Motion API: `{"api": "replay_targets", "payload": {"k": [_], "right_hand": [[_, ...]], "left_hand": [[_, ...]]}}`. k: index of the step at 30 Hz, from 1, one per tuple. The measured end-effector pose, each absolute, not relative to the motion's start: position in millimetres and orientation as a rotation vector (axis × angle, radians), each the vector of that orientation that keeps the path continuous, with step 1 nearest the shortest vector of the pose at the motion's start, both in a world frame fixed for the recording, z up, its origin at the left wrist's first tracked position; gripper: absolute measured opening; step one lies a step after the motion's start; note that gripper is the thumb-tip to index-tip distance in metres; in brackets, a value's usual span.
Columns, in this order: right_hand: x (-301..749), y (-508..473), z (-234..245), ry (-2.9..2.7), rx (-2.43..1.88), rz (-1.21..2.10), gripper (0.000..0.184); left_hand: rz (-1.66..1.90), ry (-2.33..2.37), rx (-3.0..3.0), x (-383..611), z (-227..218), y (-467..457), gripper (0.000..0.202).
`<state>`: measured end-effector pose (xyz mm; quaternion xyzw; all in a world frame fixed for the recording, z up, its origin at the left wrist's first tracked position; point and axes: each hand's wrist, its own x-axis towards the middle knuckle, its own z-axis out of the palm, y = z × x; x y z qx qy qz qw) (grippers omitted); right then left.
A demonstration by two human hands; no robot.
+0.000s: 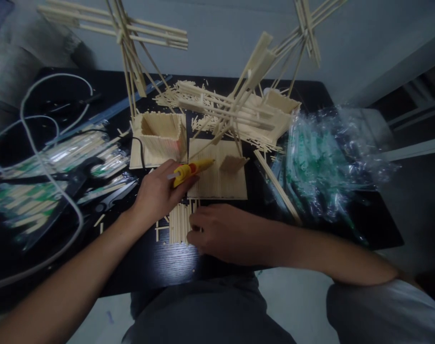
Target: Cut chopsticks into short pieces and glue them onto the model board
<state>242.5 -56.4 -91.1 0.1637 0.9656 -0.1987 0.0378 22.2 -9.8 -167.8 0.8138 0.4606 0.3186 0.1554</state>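
Observation:
My left hand (156, 195) is closed around a yellow glue gun (190, 170) whose tip points right over a flat panel of glued wooden sticks (222, 179). My right hand (222, 231) lies lower, fingers curled and pressing on a small row of loose sticks (179, 222) at the table's front. Whether it grips one stick I cannot tell. A small stick piece (232, 163) rests on the panel.
An open stick box (162, 135) stands behind the glue gun. Tall stick frames (238, 102) rise at the back. Packets of sticks (77, 157), scissors (108, 203) and a white cable (41, 157) lie left. Crumpled plastic wrappers (321, 162) lie right on the black table (160, 263).

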Motion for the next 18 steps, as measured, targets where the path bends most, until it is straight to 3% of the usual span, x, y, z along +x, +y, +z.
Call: {"api": "replay_targets", "payload": {"k": [7,18], "right_hand": [[234.5,-67.0,-103.5,2.970,0.482,-0.518,0.022],[234.8,-64.4,-100.9,2.870,0.358,-0.717,0.019]], "left_hand": [[0.922,1.304,2.329,21.6,-168.3,-9.7,0.023],[0.902,1.311,2.322,20.9,-168.3,-9.0,0.027]]}}
